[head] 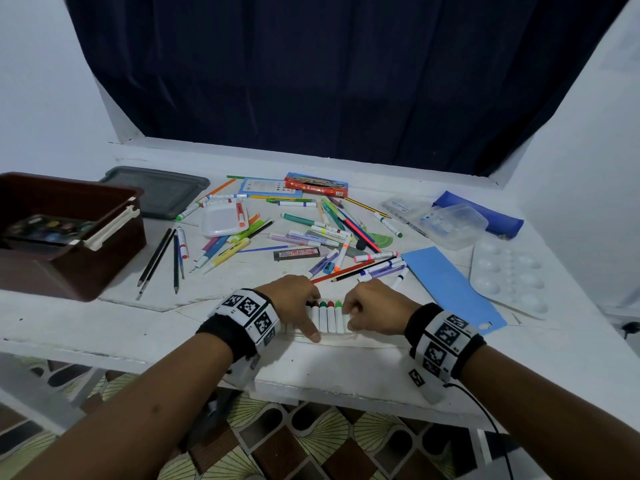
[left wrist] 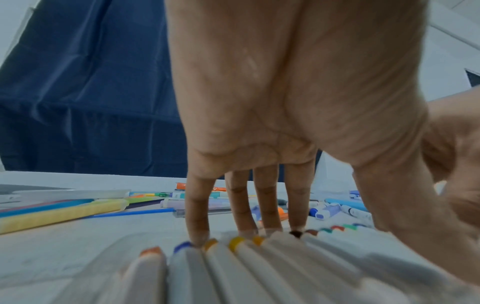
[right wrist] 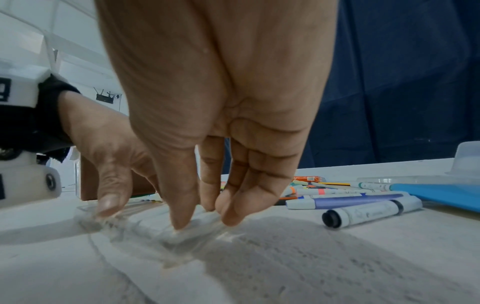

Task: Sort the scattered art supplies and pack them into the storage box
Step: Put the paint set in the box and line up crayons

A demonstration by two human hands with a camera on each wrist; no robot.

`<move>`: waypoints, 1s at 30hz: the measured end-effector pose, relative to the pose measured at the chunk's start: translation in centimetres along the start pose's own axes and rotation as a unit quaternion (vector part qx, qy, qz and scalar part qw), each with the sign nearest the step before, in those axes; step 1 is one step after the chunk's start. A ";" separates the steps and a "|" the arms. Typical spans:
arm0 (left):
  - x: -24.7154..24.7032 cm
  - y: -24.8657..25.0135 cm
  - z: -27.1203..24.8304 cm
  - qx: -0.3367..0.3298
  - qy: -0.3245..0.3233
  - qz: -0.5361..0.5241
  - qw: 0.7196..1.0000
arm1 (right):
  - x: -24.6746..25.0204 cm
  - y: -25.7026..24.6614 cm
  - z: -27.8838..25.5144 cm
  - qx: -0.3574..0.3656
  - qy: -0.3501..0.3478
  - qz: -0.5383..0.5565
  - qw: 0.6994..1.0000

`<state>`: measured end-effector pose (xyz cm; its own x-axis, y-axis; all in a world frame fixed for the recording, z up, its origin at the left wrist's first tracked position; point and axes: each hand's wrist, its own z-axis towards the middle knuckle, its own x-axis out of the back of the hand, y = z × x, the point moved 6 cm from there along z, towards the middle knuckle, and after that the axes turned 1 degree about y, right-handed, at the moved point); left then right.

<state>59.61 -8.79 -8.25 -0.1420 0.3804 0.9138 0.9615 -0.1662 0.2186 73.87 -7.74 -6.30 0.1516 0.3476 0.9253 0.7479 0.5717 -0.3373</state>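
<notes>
At the tabletop's [head: 346, 368] near edge, a row of white-barrelled markers [head: 327, 317] lies side by side in a clear plastic sleeve [right wrist: 166, 236]. The left hand [head: 294, 299] presses straight fingertips [left wrist: 197, 236] on the coloured caps; the right hand [head: 372, 311] pinches the sleeve's end between thumb and curled fingers. Beyond, loose pens and pencils [head: 294, 233] litter the middle, a blue sheet [head: 450, 285] to the right. The brown plastic box [head: 65, 233] sits at the left edge, its grey lid [head: 156, 188] behind.

White markers [head: 327, 318] side by side
</notes>
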 end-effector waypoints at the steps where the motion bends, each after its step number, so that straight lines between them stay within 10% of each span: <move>1: 0.3 -0.1 0.1 -0.001 -0.007 -0.009 1.000 | 0.0 0.1 0.1 0.002 -0.001 0.002 1.000; 15: 10.0 -6.3 7.0 -0.013 0.096 -0.088 0.991 | 5.3 4.4 7.9 -0.012 0.056 0.055 0.997; 30: 17.1 -16.1 25.1 0.011 0.175 -0.042 0.984 | 10.5 15.9 26.8 -0.196 0.047 -0.020 0.979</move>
<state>47.65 23.28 -4.71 -0.2891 0.0545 0.9558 0.9475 -0.1260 0.2938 70.00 24.91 -6.62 0.1618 0.2509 0.9544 0.9421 0.2485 -0.2250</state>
